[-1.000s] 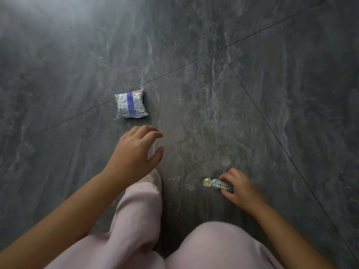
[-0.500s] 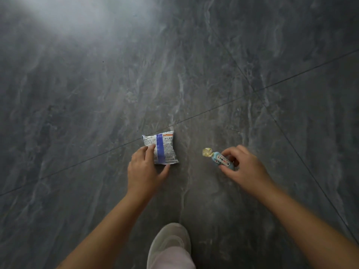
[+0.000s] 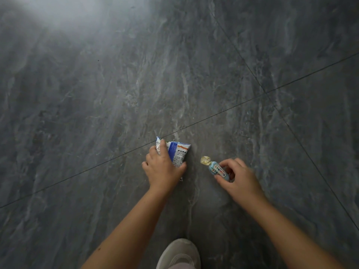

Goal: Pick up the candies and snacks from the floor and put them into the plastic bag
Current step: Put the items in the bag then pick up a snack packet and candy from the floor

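We are gripping the snack packet point(image 3: 179, 152) with our left hand point(image 3: 164, 171), fingers curled over its far edge and thumb pressing its near side, ahead of the shoe point(image 3: 179, 253) and slightly to its left. Whether the packet is touching the floor point(image 3: 97, 113) we cannot tell. Our right hand point(image 3: 240, 178) is pinching the candy point(image 3: 216, 168) between thumb and curled fingers, ahead of the shoe and to its right, with one twisted wrapper end sticking out free. The plastic bag is not showing anywhere.

We are judging the risks this way: the packet is crumpling under our grip, and its glossy film could be slipping out during the lift. The candy is sitting in a light fingertip pinch, so it could be rolling free. With both hands occupied, opening the bag could be forcing a drop.

On the candy we are reading "КОНФЕТ" in coloured letters. The packet is carrying a blue band, an orange strip and print too small to read.
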